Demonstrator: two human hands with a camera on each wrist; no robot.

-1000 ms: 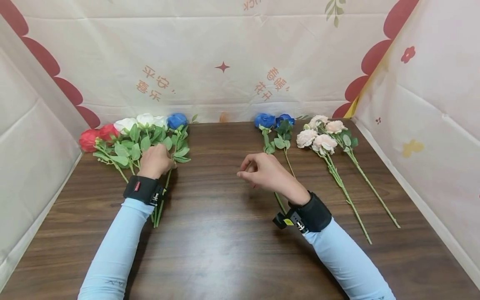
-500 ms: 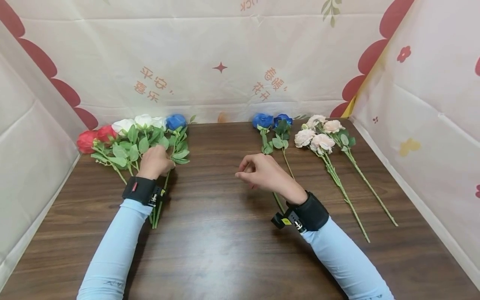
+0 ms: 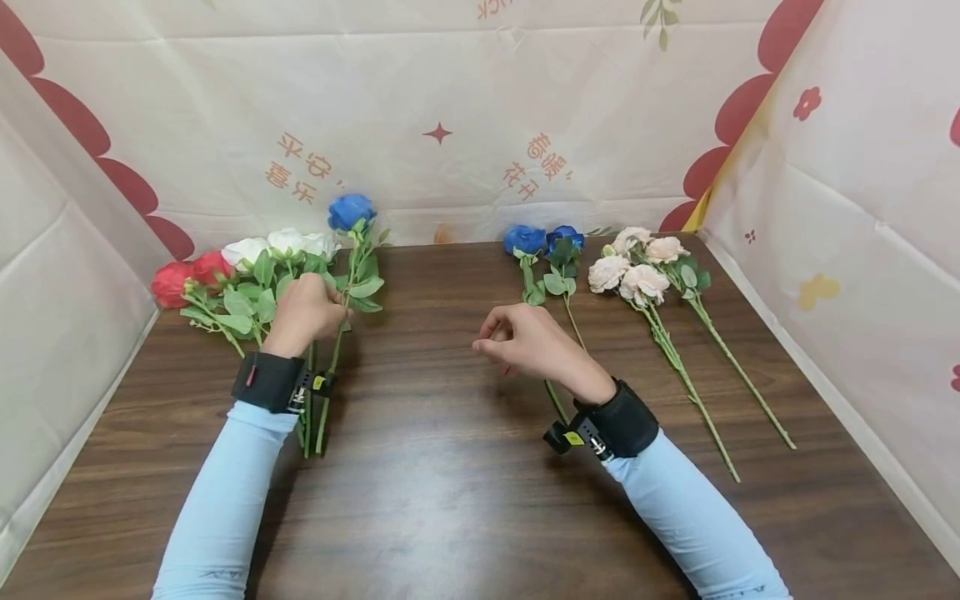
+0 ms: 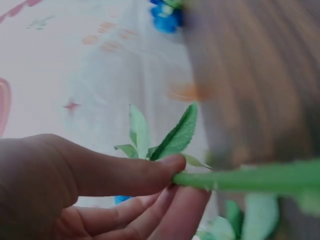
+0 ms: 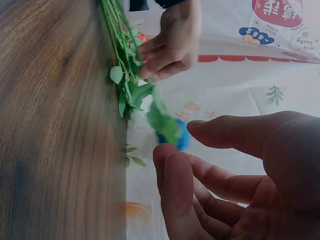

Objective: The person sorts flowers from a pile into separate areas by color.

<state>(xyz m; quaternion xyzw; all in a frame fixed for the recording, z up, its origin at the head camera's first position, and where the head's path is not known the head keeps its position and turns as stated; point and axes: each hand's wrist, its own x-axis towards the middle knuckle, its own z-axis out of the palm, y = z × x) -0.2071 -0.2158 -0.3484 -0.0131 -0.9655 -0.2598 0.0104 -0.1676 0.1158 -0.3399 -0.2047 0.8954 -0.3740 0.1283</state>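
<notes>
My left hand [image 3: 306,312] pinches the green stem [image 4: 250,182] of a blue rose [image 3: 351,212] between thumb and fingers, and its bloom is raised above the flowers beside it. Left of that lie white roses [image 3: 285,242] and red roses [image 3: 180,281], their leafy stems partly hidden behind the left hand and wrist. My right hand [image 3: 534,340] hovers over the middle right of the table, fingers loosely curved. In the right wrist view a gap shows between its thumb and fingertips [image 5: 170,157], with nothing held. Two more blue roses [image 3: 525,240] lie just beyond that hand.
Several pale pink flowers [image 3: 643,282] on long stems lie at the right of the brown wooden table [image 3: 427,500]. A printed cloth [image 3: 442,83] stands along the back, and similar cloth walls rise at both sides.
My left hand has lifted the blue rose at the left, so its bloom stands higher than the white ones. My right hand has stayed almost still.
</notes>
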